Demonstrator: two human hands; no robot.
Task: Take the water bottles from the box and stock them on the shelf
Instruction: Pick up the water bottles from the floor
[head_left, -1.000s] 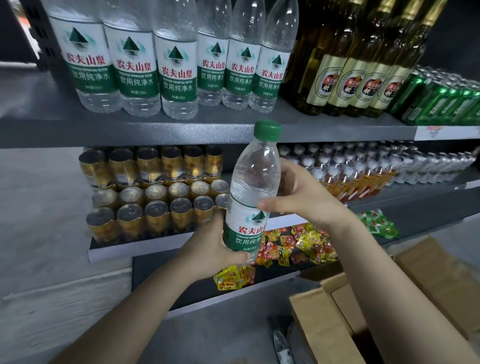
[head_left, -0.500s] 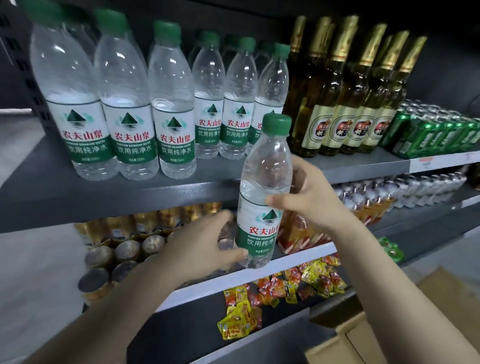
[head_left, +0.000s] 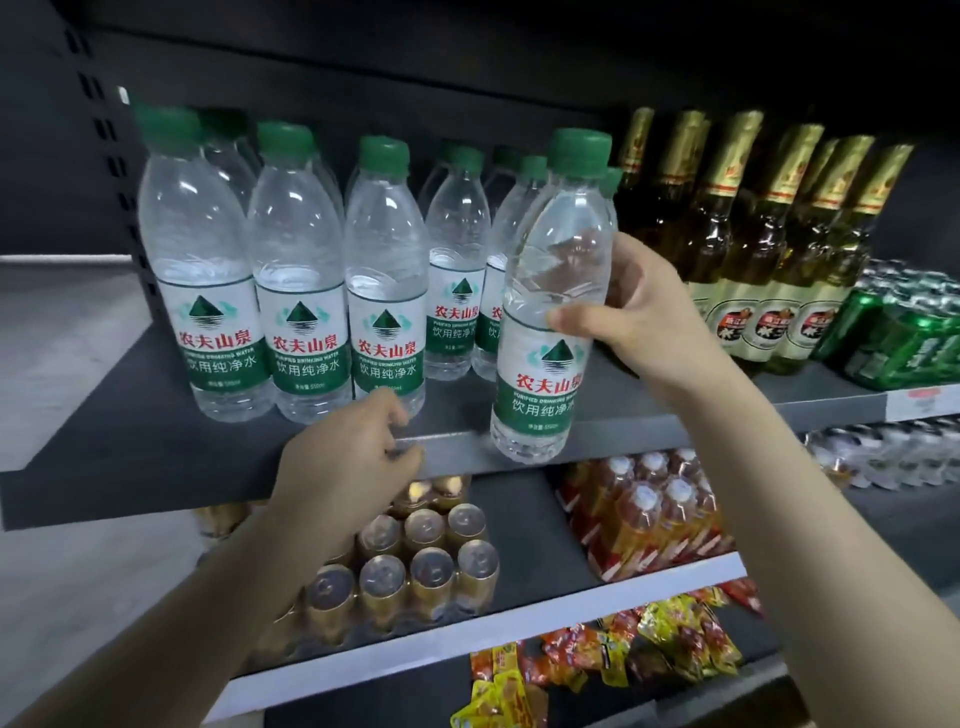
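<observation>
Head: ribbed clear plastic bottle (head_left: 553, 291).

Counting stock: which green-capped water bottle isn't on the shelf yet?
The clear green-capped water bottle gripped by the right hand, tilted, its base at the dark shelf's front edge; the others stand upright on it.

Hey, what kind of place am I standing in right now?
Most likely a small shop or supermarket aisle: a dark metal shelf carries a row of identical water bottles, next to beer bottles, with packs of gold cans below.
</observation>
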